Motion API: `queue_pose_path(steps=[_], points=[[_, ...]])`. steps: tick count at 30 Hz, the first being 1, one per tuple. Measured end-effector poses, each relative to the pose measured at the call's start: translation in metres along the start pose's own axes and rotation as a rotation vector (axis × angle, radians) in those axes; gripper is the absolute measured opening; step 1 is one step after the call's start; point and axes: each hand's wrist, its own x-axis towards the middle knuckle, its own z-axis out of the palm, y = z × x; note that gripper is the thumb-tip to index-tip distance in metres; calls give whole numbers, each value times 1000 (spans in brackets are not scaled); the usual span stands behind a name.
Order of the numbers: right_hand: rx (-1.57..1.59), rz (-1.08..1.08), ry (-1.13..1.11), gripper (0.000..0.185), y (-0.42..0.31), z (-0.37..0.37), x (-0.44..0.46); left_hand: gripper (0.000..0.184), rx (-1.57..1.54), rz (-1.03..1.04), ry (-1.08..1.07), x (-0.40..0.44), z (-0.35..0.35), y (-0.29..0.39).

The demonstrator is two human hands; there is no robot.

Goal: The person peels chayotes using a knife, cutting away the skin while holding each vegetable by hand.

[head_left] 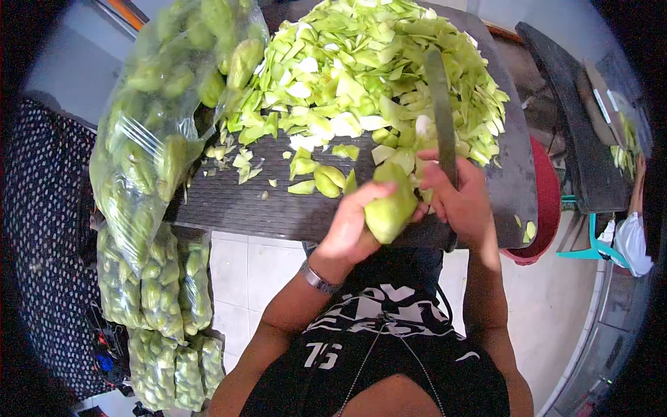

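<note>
My left hand point(352, 224), a metal-banded watch on its wrist, is closed around a pale green chayote point(390, 214) just over the near table edge. Beside it, my right hand point(464, 199) grips a long knife point(440, 104), whose broad blade points away from me across the cut pieces. A big heap of sliced chayote point(375, 66) covers the far part of the dark ribbed table point(243, 201). Between the heap and my hands lie a few larger chayote pieces point(329, 181). Some of my right fingers are blurred.
A clear plastic bag of whole chayotes point(149, 139) rests on the table's left side. Several more filled bags point(158, 295) are stacked on the floor below. A red tub point(538, 229) stands at the right, and beyond it another person's arm point(637, 184) shows beside a second table point(597, 174).
</note>
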Motion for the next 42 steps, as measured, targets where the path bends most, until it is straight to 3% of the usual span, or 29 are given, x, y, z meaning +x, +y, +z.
queue_pose_path(steps=[4, 8, 9, 15, 27, 30, 33, 36, 40, 42], points=[[-102, -102, 2, 47, -10, -12, -10, 39, -150, 182, 199, 8, 9, 19], [-476, -531, -20, 66, -4, -14, -17, 45, -61, 179, 268, 22, -5, 25], [-555, -635, -25, 79, 0, -12, -15, 46, -72, 162, 273, 23, -2, 27], [-739, -533, -118, 88, -14, -10, -26, 47, 1, 117, 115, 22, 5, 17], [-785, -656, -93, 66, -13, -8, -25, 51, -86, 127, 191, 29, 7, 10], [-662, -632, -40, 63, -6, -5, -25, 50, -71, 149, 241, 27, 2, 6], [-553, -562, -101, 57, -5, -9, -27, 47, -159, 134, 266, 28, -4, 7], [-351, -547, -172, 52, 2, -14, -21, 45, -50, 216, 290, 14, 20, 7], [-406, -599, -197, 49, -3, -17, -22, 46, -204, 141, 206, 20, -3, 4], [-541, -675, -164, 48, -9, -16, -25, 48, -102, 165, 168, 16, -6, -1]])
